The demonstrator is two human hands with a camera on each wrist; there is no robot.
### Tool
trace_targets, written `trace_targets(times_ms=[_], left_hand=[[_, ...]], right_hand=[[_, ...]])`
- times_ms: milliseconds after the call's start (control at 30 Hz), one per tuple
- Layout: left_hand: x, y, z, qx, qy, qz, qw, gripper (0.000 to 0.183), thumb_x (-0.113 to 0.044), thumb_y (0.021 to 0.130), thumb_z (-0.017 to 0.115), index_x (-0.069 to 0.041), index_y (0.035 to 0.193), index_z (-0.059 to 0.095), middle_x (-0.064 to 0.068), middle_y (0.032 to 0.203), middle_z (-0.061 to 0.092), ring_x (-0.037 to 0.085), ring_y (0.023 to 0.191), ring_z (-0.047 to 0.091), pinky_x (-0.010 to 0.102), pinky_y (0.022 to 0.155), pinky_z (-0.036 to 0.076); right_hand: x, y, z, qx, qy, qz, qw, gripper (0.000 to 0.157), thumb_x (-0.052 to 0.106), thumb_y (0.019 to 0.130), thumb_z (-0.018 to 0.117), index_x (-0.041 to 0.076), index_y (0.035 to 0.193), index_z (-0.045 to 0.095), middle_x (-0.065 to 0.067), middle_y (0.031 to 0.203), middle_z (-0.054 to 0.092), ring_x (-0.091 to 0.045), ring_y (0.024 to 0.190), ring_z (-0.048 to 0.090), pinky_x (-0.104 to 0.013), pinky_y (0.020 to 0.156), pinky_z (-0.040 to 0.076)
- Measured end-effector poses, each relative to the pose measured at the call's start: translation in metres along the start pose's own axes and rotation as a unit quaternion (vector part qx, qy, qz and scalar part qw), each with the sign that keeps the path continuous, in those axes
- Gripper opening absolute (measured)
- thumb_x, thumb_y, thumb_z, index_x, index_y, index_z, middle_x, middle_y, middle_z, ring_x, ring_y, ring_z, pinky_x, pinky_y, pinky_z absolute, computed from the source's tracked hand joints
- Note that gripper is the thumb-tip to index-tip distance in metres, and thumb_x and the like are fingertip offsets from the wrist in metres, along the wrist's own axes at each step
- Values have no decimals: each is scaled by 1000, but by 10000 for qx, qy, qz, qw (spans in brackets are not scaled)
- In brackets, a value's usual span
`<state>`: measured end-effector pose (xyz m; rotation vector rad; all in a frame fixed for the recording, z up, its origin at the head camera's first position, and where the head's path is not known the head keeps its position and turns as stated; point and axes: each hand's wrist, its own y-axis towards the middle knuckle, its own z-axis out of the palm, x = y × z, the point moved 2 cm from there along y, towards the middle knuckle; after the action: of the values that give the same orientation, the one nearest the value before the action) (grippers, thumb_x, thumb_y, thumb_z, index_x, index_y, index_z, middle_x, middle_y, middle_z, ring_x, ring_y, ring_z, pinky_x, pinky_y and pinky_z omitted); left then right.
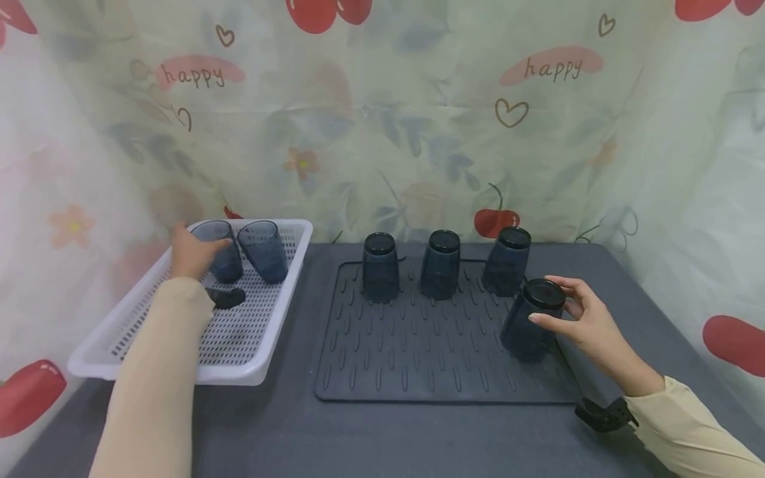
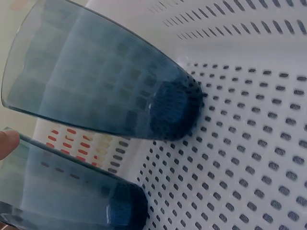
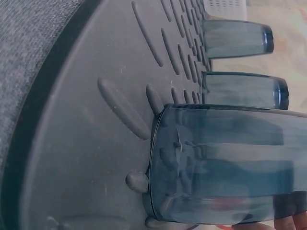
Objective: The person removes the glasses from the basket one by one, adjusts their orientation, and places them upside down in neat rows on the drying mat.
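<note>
My left hand (image 1: 192,251) grips a blue glass (image 1: 226,255) by its rim inside the white basket (image 1: 263,358); in the left wrist view a fingertip (image 2: 7,143) lies at that glass's rim. Beside it a second blue glass (image 1: 264,252) leans, mouth up, in the basket. At the right side of the dark ridged mat (image 1: 412,358), my right hand (image 1: 588,325) holds an upside-down blue glass (image 1: 528,325) near its base, thumb in front. In the right wrist view this glass (image 3: 225,163) has its rim on the mat.
Along the mat's back edge stand three more upside-down glasses: a left one (image 1: 380,269), a middle one (image 1: 441,265) and a right one (image 1: 507,262). The grey table (image 1: 287,431) lies beneath. A printed curtain (image 1: 370,133) hangs behind and at both sides.
</note>
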<state>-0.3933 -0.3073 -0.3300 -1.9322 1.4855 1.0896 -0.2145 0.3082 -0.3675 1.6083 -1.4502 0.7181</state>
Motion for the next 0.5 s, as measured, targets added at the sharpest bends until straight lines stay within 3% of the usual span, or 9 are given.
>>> trace_targets(times_ms=[300, 500], left_hand=[[1, 8, 0, 104, -171, 15, 9998, 106, -36, 88, 67, 0, 153, -8, 24, 160, -3, 40, 147, 6, 55, 118, 16], [3, 7, -1, 193, -187, 2, 9996, 106, -35, 88, 68, -1, 153, -8, 24, 160, -3, 40, 147, 6, 55, 118, 15]], right_hand=[[-1, -1, -1, 10, 58, -92, 9999, 69, 21, 88, 73, 12, 145, 35, 9, 123, 40, 20, 107, 44, -7, 77, 47], [-1, 0, 0, 25, -4, -46, 10000, 70, 23, 87, 73, 11, 145, 34, 4, 126, 40, 19, 105, 46, -8, 76, 48]])
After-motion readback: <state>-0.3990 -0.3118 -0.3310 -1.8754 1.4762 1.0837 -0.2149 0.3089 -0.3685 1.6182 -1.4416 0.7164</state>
